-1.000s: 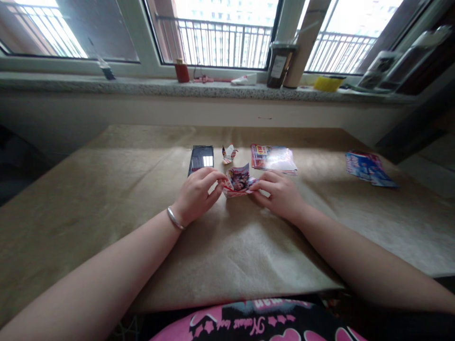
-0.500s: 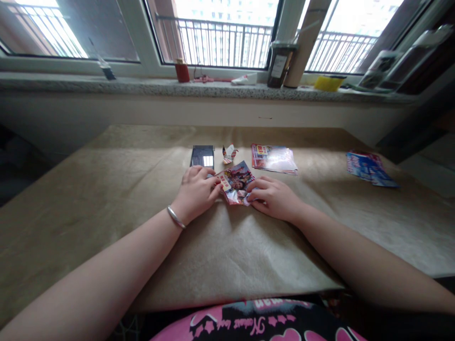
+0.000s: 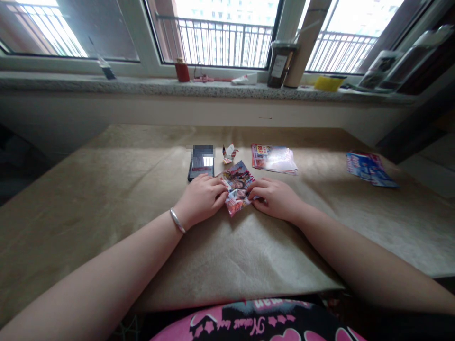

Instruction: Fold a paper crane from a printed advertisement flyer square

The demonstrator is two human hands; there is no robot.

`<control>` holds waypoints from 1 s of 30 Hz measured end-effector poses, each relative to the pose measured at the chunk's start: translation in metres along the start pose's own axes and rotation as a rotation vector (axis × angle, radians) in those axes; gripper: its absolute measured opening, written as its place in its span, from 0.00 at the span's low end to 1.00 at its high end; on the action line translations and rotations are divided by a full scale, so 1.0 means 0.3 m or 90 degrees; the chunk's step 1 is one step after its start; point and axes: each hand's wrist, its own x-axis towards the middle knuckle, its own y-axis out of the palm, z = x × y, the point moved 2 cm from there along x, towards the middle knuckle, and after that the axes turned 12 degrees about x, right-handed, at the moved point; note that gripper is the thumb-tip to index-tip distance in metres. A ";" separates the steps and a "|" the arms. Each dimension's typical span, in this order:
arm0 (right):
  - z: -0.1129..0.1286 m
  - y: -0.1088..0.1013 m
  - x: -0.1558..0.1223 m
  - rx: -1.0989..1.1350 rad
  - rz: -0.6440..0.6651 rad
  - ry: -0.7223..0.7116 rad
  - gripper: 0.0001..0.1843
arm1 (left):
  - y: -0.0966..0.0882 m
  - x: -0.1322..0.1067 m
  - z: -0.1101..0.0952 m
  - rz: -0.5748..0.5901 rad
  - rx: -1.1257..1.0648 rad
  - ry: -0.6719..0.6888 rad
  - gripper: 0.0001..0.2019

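A colourful printed sheet of paper point(image 3: 237, 182), creased from folding, lies on the table between my hands. My left hand point(image 3: 202, 198), with a silver bangle at its wrist, pinches the sheet's left edge. On the opposite edge, the closed fingers of my right hand point(image 3: 276, 199) grip the paper. The sheet's lower corner points toward me. Just behind it stands a small folded paper figure point(image 3: 229, 154). A dark phone point(image 3: 201, 163) lies beyond my left hand, with its upper part pixelated. The fingertips of both hands partly cover the paper's sides.
A stack of printed sheets point(image 3: 273, 158) lies behind my right hand. More blue and red leaflets point(image 3: 371, 169) rest farther right on the table point(image 3: 142, 199). Along the windowsill point(image 3: 142, 86) stand a red container point(image 3: 182, 71), a dark jar point(image 3: 279, 64) and a yellow object point(image 3: 329, 83).
My left hand has shifted slightly toward me and to the right, uncovering more of the phone. The paper's lower corner has opened out toward me. My right hand stays nearly in place.
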 end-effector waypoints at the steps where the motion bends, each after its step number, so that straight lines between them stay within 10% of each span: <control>1: -0.002 0.000 -0.001 -0.001 0.000 0.005 0.07 | 0.002 0.000 -0.001 0.002 -0.003 0.007 0.12; 30: 0.006 0.013 0.009 0.014 -0.016 0.026 0.07 | -0.003 -0.006 -0.043 0.042 -0.119 0.170 0.13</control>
